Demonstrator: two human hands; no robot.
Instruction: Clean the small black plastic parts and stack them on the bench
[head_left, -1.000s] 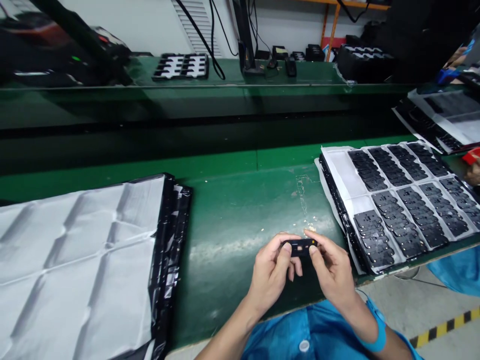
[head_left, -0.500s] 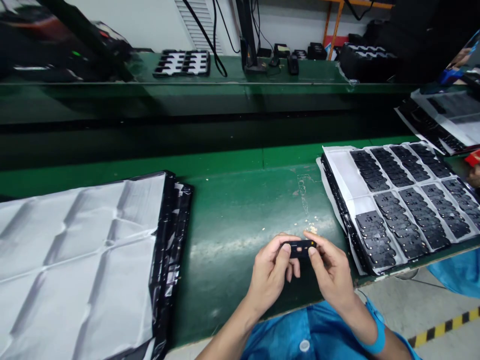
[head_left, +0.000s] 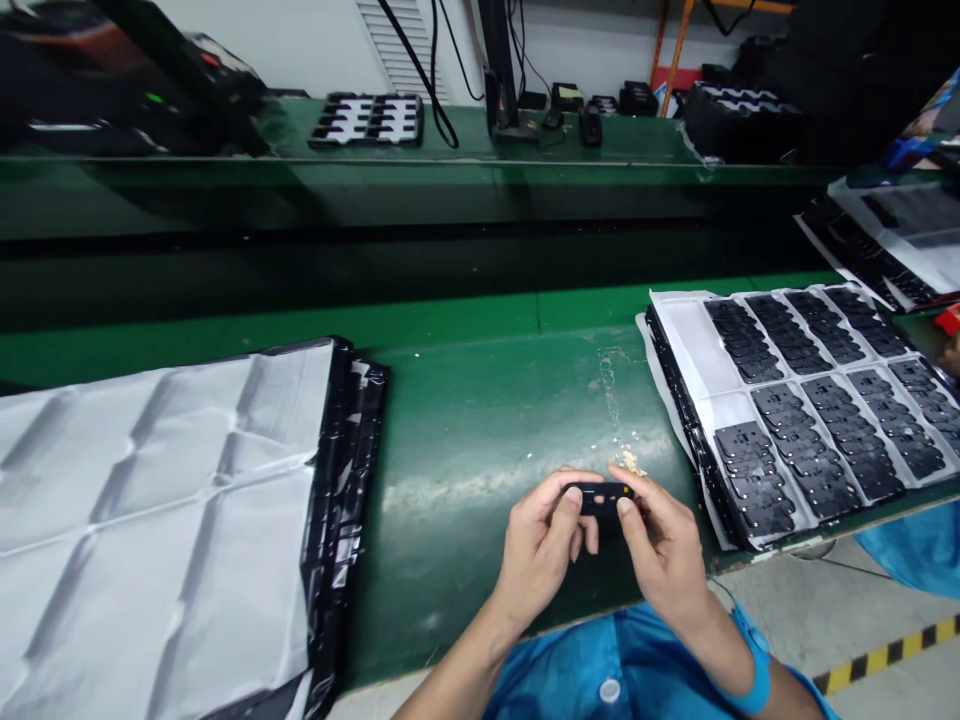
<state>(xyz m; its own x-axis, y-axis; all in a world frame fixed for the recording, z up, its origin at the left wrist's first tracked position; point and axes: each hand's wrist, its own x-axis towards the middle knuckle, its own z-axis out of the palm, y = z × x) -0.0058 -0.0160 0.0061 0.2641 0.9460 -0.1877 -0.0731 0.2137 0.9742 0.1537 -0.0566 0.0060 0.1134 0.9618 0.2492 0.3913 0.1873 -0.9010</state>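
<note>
Between my two hands is a small black plastic part [head_left: 600, 490] with cut-out holes and a small yellow spot near its right end. My left hand [head_left: 541, 540] pinches its left end between thumb and forefinger. The right end is gripped the same way by my right hand [head_left: 664, 540], which has a blue band around its wrist. Both hands hold the part just above the green bench [head_left: 465, 450], near its front edge. To the right lies a tray [head_left: 694, 350] lined with white sheet, where rows of flat black parts [head_left: 750, 470] overlap in the pockets.
At left stands a stack of black trays topped by a white sheet [head_left: 165, 500]. Small pale scraps [head_left: 628, 458] lie beyond my hands. A raised shelf [head_left: 450, 170] at the back carries another tray [head_left: 367, 120] and a dark post. More sheeted trays [head_left: 892, 230] sit far right.
The camera view has shifted very slightly. My hands keep their pinch on the black part, which has tilted a little.
</note>
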